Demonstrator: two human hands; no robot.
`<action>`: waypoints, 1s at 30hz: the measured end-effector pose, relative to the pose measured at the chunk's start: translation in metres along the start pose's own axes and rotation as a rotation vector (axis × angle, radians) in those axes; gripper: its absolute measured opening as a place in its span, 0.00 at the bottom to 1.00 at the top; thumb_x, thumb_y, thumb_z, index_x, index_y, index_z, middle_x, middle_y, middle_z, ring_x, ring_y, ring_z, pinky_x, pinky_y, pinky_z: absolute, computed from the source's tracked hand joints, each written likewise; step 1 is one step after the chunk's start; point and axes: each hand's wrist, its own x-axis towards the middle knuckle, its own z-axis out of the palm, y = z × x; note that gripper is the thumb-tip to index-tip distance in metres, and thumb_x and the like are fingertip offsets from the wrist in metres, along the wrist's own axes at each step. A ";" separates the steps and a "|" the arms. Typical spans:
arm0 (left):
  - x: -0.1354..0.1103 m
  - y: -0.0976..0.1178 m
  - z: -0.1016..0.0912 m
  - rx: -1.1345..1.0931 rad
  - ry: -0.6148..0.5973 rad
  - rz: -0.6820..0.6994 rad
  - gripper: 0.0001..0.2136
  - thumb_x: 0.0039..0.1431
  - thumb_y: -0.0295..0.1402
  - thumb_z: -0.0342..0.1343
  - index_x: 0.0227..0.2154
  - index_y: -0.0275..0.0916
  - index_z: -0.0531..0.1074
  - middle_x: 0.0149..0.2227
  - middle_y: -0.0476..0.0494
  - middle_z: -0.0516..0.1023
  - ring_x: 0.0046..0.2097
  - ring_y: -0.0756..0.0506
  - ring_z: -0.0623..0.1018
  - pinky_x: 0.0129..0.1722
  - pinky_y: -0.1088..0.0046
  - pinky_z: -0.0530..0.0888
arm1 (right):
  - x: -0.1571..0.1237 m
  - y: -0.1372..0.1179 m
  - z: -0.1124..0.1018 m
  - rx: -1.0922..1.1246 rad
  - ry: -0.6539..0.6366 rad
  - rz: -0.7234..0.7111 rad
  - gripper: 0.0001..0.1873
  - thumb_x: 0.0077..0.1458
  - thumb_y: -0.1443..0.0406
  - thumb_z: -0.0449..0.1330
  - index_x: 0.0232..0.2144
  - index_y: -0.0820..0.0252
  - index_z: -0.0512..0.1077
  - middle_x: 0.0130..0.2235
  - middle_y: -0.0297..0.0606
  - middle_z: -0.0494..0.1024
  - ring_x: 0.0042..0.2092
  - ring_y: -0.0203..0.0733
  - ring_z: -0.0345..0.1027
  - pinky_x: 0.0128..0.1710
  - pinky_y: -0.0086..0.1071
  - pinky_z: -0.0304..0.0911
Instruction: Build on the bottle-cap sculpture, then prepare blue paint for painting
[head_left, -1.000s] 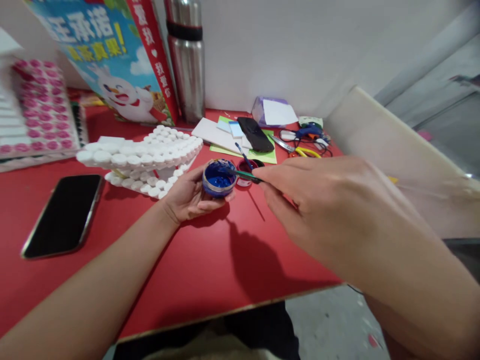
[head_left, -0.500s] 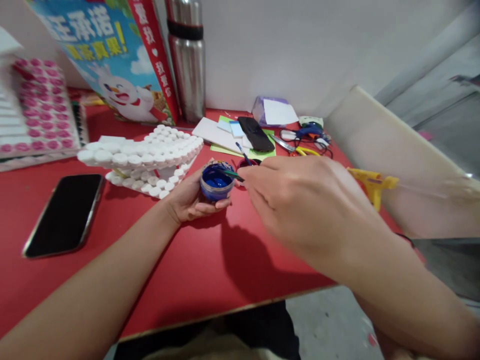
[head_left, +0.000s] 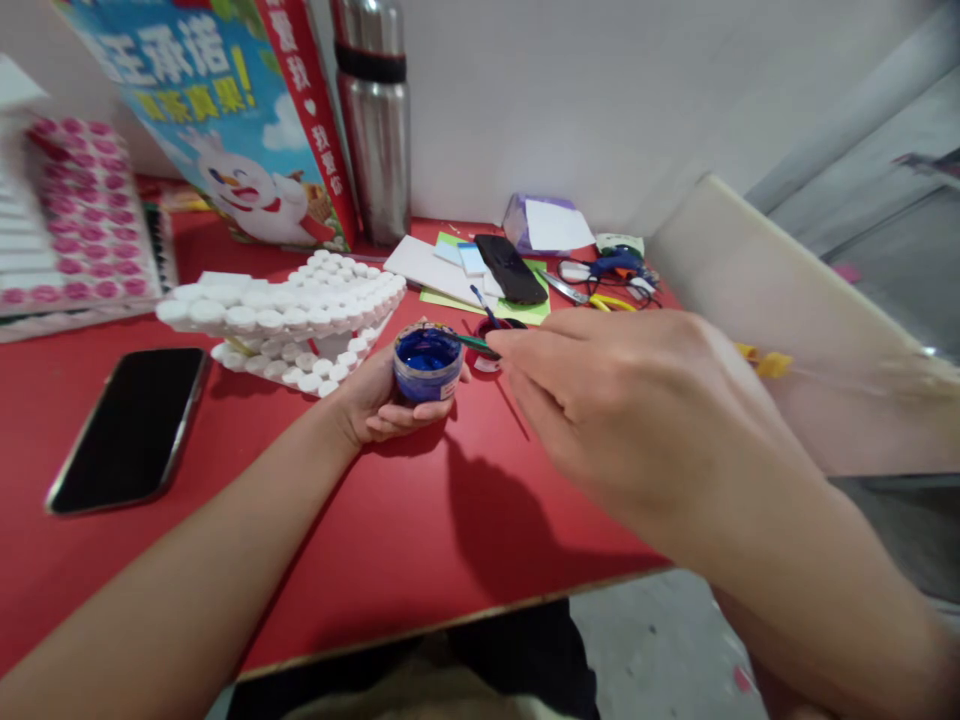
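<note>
A small jar of blue paint (head_left: 427,380) rests in my left hand (head_left: 382,400), whose fingers curl round its base and side. Its rim is smeared with dried paint. My right hand (head_left: 622,390) pinches a green-handled paintbrush (head_left: 474,343), with its tip at the jar's right rim. Behind my right fingers stands a second, dark red paint jar (head_left: 489,362), partly hidden, with another brush (head_left: 484,303) leaning in it. Left of the blue jar sits a model covered in white round pieces (head_left: 285,310).
A phone (head_left: 131,430) lies at the left of the red table (head_left: 375,540). Toward the back are a steel flask (head_left: 382,150), a printed bag (head_left: 217,120), a black phone-like object (head_left: 511,270), scissors (head_left: 566,288) and a partly hidden yellow glue gun (head_left: 769,362). A pale panel (head_left: 810,330) borders the right side.
My right hand has moved right and drawn the brush from inside the blue jar to its rim. The jar in my left hand has shifted slightly left.
</note>
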 end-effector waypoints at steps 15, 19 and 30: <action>0.000 0.000 -0.002 -0.070 0.019 -0.049 0.26 0.68 0.50 0.40 0.37 0.34 0.76 0.20 0.37 0.73 0.10 0.54 0.55 0.05 0.82 0.53 | 0.001 -0.001 0.003 -0.003 -0.006 0.014 0.15 0.62 0.73 0.52 0.35 0.62 0.79 0.31 0.42 0.80 0.30 0.39 0.68 0.30 0.33 0.51; 0.000 0.000 -0.004 -0.055 -0.040 -0.040 0.23 0.68 0.47 0.42 0.38 0.34 0.76 0.21 0.38 0.74 0.11 0.55 0.55 0.06 0.83 0.53 | 0.002 -0.001 0.004 0.009 -0.042 -0.039 0.15 0.62 0.74 0.52 0.38 0.63 0.79 0.33 0.42 0.81 0.30 0.39 0.68 0.30 0.34 0.50; 0.004 0.002 -0.011 0.034 -0.205 -0.075 0.20 0.64 0.48 0.54 0.34 0.32 0.74 0.22 0.42 0.74 0.11 0.56 0.57 0.07 0.84 0.59 | 0.003 -0.003 0.004 -0.075 -0.083 -0.078 0.15 0.63 0.74 0.52 0.37 0.61 0.78 0.32 0.39 0.77 0.30 0.39 0.64 0.27 0.36 0.43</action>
